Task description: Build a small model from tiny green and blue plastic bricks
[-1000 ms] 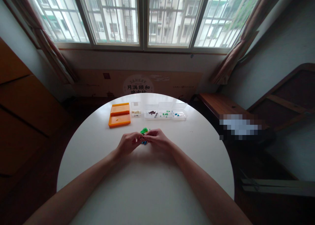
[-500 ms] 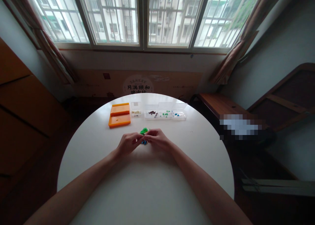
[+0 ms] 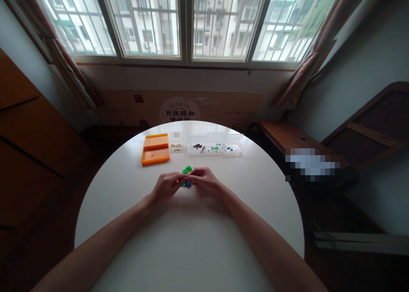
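Observation:
Over the white round table, my left hand (image 3: 166,184) and my right hand (image 3: 206,179) meet with their fingertips close together. Both are closed in a pinch, and whatever sits between the fingers is too small to make out. Right at the fingertips lies a small pile of coloured pieces, green ones (image 3: 187,169) on the far side and blue ones (image 3: 187,184) on the near side. My fingers cover the middle of this pile.
Beyond my hands stand an orange open case (image 3: 155,156) and a small clear box (image 3: 177,148) with pale pieces. To their right, clear compartments (image 3: 214,151) with raised lids hold dark, green and blue pieces. A wooden bench (image 3: 287,134) is right of the table (image 3: 188,241).
Both hands stay in the same place, with only a very slight shift of the fingers. The boxes and pieces stand as before.

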{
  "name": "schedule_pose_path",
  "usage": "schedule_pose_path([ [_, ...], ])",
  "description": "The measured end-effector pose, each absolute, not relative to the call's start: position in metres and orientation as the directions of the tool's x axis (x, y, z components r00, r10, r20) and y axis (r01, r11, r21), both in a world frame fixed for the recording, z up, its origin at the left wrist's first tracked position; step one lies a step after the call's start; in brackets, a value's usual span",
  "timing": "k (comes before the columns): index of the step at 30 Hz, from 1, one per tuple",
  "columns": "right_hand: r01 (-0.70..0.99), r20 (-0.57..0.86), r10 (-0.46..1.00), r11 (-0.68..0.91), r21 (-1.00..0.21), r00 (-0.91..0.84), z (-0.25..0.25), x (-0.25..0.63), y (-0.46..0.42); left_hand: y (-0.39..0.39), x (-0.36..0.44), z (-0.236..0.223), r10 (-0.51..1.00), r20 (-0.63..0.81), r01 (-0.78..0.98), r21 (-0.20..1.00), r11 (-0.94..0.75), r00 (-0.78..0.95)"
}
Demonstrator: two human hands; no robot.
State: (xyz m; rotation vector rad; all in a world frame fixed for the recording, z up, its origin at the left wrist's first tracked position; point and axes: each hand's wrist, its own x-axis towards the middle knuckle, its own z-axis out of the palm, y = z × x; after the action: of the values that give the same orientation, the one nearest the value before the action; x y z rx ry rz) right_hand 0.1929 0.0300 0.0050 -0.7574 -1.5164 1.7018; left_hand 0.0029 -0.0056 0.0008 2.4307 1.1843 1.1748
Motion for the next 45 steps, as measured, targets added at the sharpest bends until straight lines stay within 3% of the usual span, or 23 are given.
schedule_pose_path([
  [35,-0.1,0.034,0.828,-0.027,-0.995,-0.56,0.002,0.191,0.031,-0.004,0.003,0.0,0.736,0.569,0.586,0.473,-0.657,0.366],
  [41,-0.248,0.021,0.926,-0.079,-0.965,-0.377,0.007,0.191,0.037,-0.006,0.006,0.003,0.739,0.58,0.589,0.479,-0.65,0.344],
  [45,-0.367,-0.06,0.968,-0.149,-0.918,-0.243,0.008,0.198,0.047,-0.006,0.008,0.004,0.734,0.584,0.59,0.473,-0.654,0.346],
])
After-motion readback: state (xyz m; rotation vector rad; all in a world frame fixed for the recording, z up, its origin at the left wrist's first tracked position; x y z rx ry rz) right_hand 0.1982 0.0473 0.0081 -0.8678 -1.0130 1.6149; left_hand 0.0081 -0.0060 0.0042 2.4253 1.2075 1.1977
